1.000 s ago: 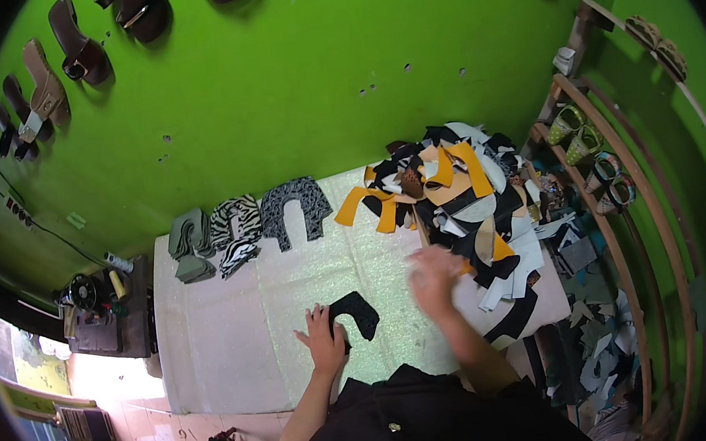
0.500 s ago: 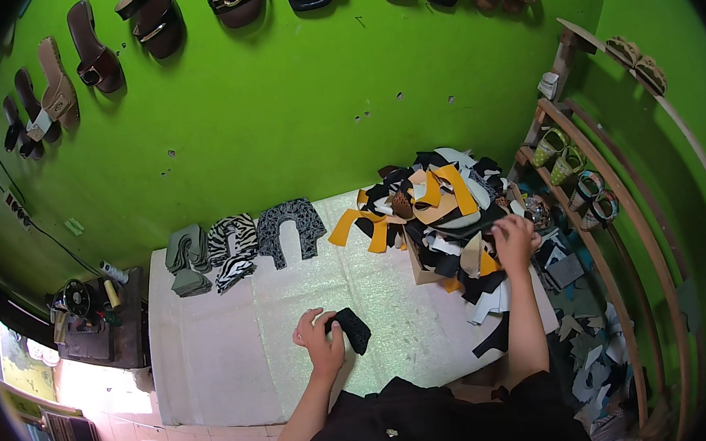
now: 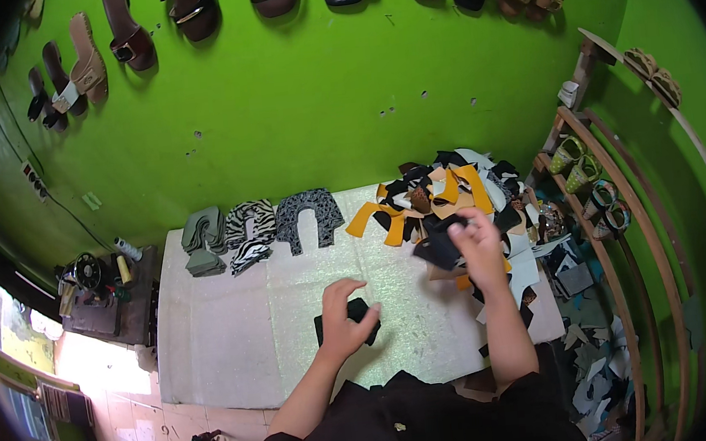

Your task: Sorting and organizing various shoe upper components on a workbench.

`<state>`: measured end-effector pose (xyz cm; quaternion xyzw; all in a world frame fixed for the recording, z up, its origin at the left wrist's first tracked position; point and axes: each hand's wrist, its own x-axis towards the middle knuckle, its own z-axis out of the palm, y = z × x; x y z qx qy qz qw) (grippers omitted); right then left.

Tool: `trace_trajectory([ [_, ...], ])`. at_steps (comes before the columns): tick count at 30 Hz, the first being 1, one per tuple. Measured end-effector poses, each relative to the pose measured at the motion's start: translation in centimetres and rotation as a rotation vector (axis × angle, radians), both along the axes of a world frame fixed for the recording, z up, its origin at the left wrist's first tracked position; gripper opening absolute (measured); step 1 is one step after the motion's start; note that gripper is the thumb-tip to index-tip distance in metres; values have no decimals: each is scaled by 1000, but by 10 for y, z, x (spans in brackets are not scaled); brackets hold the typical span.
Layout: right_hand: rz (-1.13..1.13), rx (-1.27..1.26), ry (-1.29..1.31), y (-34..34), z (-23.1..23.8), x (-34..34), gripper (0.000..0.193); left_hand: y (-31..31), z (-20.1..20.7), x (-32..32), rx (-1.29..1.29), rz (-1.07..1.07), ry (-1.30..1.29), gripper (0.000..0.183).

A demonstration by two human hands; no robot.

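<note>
Dark piece is now pinched in right hand, toward right edge of table; leftward, nearer front edge, black piece is loosely cupped by left hand.

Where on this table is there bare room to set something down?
The white tabletop is bare left of the left hand, below the grey-green stacks, and again between the left hand and right forearm. It's crowded along the back left, with cut pieces, and at the right end, under the scrap heap.

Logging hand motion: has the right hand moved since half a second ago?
Yes, the right hand, holding a black piece, has moved left, away from the wooden rack.
</note>
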<state>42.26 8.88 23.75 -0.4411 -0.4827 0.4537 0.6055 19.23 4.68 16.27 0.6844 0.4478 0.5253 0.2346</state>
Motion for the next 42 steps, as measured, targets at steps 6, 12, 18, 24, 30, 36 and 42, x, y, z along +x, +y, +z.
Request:
trace_trajectory([
  [6,561,416,-663,-10,0,-37,35,13,26,-48,18,-218,88,77],
  [12,667,334,-474,-20,-9,-50,48,14,63,-63,-211,-403,216,68],
  [18,818,311,-284,-30,-18,-62,50,0,-5,-52,-662,-821,-294,56],
  [24,920,243,-419,-32,-34,-42,44,-12,8,-56,-845,-625,-274,30],
  [30,833,205,-680,-50,-55,-83,74,-26,21,-48,-281,-427,621,29],
  [36,894,-281,-526,-42,-104,-87,30,-24,8,-72,-334,-343,641,29],
  [42,481,-167,-388,-34,-170,-73,21,-20,-36,-114,-766,-329,317,32],
])
